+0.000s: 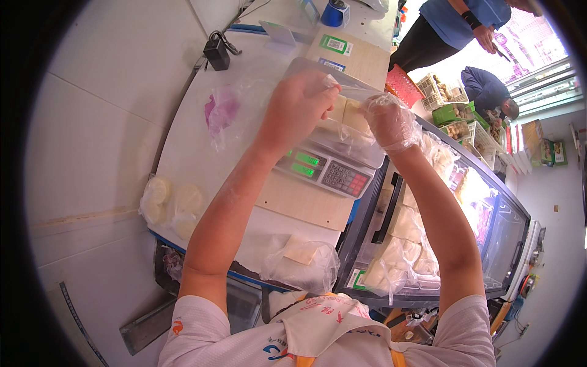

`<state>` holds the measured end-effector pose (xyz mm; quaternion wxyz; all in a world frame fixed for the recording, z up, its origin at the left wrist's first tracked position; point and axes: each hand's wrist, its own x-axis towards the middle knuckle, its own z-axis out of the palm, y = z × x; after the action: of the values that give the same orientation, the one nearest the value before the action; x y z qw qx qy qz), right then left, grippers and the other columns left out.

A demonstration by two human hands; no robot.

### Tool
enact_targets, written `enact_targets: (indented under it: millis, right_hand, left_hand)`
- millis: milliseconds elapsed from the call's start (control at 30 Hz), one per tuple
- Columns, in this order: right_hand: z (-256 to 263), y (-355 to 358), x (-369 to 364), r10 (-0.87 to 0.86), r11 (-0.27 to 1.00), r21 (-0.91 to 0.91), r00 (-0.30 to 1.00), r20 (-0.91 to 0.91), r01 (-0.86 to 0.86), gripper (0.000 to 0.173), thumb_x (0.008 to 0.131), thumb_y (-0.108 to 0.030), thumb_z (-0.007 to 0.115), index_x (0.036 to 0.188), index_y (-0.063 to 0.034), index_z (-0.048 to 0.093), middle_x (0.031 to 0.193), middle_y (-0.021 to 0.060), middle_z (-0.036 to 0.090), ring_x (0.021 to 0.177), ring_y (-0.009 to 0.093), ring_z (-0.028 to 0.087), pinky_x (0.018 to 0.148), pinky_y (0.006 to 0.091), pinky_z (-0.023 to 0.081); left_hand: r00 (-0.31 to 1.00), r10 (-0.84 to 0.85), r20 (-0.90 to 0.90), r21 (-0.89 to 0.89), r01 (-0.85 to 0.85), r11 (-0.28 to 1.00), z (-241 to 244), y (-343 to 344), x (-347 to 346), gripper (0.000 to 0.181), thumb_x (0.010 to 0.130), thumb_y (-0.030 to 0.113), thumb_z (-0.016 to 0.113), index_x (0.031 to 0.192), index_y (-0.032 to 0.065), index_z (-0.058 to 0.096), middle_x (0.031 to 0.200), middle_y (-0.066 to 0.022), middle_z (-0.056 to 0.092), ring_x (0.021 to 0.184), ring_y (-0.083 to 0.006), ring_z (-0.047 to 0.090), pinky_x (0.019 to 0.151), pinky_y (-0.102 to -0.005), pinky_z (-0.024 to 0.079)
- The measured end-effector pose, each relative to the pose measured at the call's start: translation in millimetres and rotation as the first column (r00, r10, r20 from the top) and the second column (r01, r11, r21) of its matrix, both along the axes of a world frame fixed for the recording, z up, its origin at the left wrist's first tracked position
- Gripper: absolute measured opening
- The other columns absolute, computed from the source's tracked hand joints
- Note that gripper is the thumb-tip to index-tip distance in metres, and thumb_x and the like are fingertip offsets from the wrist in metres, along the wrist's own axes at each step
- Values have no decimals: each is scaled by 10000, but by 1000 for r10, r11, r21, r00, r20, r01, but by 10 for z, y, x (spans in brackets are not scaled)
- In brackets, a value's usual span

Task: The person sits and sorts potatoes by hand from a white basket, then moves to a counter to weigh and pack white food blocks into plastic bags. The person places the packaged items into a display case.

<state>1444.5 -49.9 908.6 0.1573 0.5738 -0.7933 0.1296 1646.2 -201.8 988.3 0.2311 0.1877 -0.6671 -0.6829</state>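
Observation:
My bare left hand point(305, 103) pinches the gathered rim of a clear plastic bag point(346, 130) above a digital scale point(321, 172). My right hand point(390, 121), covered in thin clear plastic, grips the bag's other side with curled fingers; its fingertips are partly hidden. Plastic film stretches between the two hands. Inside the bag, pale square blocks of food point(354, 114) lie side by side over the scale's pan. The scale has lit green displays and a keypad facing me.
Bagged pale round food point(156, 199) and a pink plastic bag point(221, 110) lie on the left. A plastic-wrapped bundle point(300, 252) sits near my body. The glass display case point(408, 243) at right holds bagged blocks. A black power adapter point(216, 54) is by the wall. Two people stand beyond, near crates point(442, 91).

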Motion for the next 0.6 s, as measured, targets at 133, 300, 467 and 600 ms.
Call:
enact_targets:
  millis: [133,300,467,600]
  right_hand:
    - [82,-12,31,40,999,31,997,66,-42,72,841,-98,655,849,-87,726,830,141,708,844,355,724,772,447,595]
    - [107,-39,-1,-8,997,78,944,330,-18,161,892,-164,735,1023,-84,780,948,176,739,913,364,726,825,458,573]
    - [205,-17,-92,88,983,118,932,352,-137,232,895,-255,783,1046,-79,806,997,171,766,954,357,735,896,435,576]
    - [933,418,72,93,994,2,896,434,-105,234,945,-192,756,1122,-39,770,1034,153,741,997,310,712,934,386,549]
  left_hand:
    - [1000,-3,-4,-12,3,1000,-15,-1,16,129,1004,131,702,981,5,694,758,42,603,690,-47,538,652,-217,431]
    - [1000,-21,-10,-54,20,998,-20,-16,9,148,1001,141,701,999,-7,701,764,40,610,699,-54,544,671,-226,440]
    - [999,22,34,-173,-16,985,-160,-158,47,197,988,160,703,1045,-28,718,813,20,668,747,-58,593,728,-223,466]
    - [999,48,-10,-239,-49,970,-72,-82,129,232,966,162,714,1087,-36,710,960,-61,730,905,-137,678,853,-275,524]
